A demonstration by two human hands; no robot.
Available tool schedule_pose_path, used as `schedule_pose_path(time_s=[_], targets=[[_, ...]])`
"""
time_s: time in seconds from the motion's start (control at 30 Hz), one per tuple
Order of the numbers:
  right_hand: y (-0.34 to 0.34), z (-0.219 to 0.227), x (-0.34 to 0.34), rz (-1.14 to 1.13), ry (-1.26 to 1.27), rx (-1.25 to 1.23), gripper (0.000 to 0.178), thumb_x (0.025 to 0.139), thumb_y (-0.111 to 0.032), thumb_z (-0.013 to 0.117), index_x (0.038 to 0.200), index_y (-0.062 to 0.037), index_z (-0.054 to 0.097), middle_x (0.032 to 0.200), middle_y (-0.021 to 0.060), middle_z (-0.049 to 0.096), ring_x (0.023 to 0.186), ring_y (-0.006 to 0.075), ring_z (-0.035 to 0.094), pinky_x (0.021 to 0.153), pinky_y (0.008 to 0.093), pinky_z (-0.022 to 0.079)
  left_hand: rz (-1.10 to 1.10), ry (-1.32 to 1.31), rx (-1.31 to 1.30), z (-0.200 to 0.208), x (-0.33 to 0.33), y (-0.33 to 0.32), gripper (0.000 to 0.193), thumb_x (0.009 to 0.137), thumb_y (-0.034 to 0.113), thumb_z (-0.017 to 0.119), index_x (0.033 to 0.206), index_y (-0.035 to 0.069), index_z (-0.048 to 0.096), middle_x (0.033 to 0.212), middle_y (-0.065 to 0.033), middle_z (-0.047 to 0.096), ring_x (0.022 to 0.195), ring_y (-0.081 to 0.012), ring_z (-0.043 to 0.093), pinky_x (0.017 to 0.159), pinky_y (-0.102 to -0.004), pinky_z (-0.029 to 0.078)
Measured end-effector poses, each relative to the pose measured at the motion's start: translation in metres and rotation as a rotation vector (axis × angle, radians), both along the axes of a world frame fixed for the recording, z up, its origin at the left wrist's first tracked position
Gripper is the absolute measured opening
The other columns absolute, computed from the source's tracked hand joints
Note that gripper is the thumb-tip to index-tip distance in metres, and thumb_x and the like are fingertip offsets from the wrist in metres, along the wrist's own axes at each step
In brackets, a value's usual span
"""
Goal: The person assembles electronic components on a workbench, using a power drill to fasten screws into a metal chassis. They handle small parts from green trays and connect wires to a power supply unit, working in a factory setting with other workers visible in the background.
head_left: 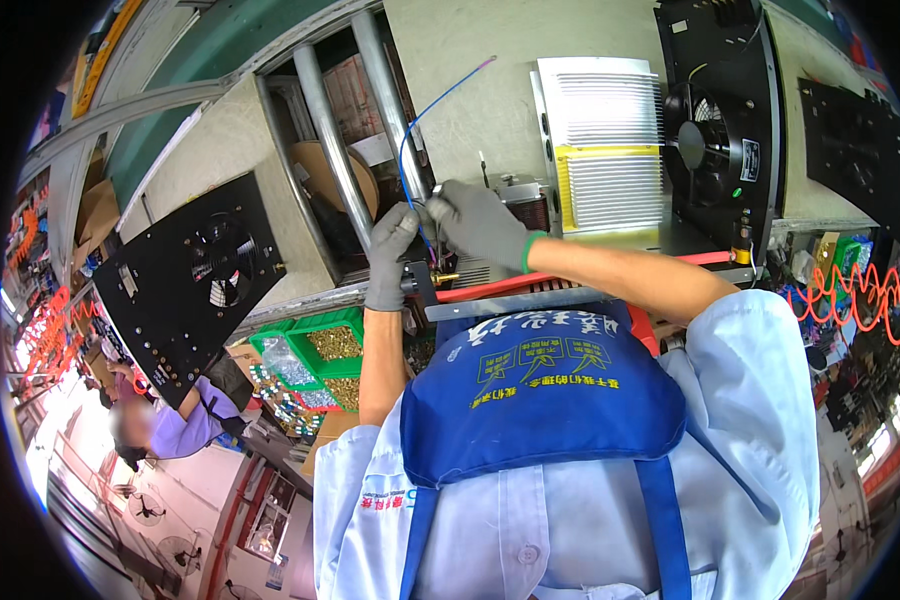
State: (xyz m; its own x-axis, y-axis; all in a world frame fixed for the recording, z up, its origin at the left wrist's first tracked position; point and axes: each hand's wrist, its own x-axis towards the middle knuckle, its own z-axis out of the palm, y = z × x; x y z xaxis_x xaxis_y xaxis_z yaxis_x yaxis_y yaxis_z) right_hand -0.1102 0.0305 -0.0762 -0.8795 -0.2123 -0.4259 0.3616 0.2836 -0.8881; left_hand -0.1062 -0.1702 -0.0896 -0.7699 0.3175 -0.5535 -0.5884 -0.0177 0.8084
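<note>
A thin blue wire arcs up from between my hands, its free end far and to the right. My left hand, in a grey glove, is closed on the wire's lower part, beside a black bracket with a brass fitting. Close to the right of it, my right hand, also gloved in grey, is closed with fingertips at the wire; a small metal piece shows at its fingertips, too small to name. Just beyond my right hand stands a dark block with a metal top.
A finned aluminium heat sink with a yellow strip and a black fan panel stand to the right. Steel rollers span a gap. A red hose runs along the near edge. Left are another black fan panel and green bins.
</note>
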Motion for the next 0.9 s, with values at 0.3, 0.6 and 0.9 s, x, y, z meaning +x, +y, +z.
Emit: schedule_pose_path(time_s=[0.3,0.6,0.9], targets=[[0.015,-0.015,-0.020,-0.204,-0.634,-0.231,0.036,0.106,-0.028,0.051,0.099,0.0048,0.062,0.074,0.0129,0.070,0.062,0.0252,0.071,0.054,0.0393,0.059,-0.022,0.043,-0.024,0.013,-0.004,0.009,0.037,0.103,0.040,0.060,0.097,0.003,0.062,0.080,-0.0065,0.063,0.075,-0.0165,0.061,0.079,-0.0301,0.050],[0.000,0.046,-0.001,0.256,0.185,0.086,0.033,0.108,-0.033,0.050,0.114,-0.0012,0.054,0.080,0.0259,0.068,0.076,0.0463,0.069,0.067,0.0552,0.054,-0.018,0.106,-0.031,-0.021,0.005,-0.012,0.039,0.101,0.040,0.062,0.105,0.002,0.067,0.098,0.0001,0.065,0.092,-0.0092,0.059,0.082,-0.0268,0.048],[0.000,0.021,-0.004,0.170,0.097,0.045,0.032,0.107,-0.030,0.050,0.114,-0.0003,0.059,0.082,0.0250,0.070,0.076,0.0422,0.072,0.063,0.0505,0.057,0.017,0.022,0.015,-0.003,0.002,0.000,0.040,0.102,0.042,0.063,0.108,0.002,0.065,0.092,-0.0037,0.066,0.084,-0.0126,0.062,0.076,-0.0276,0.050]])
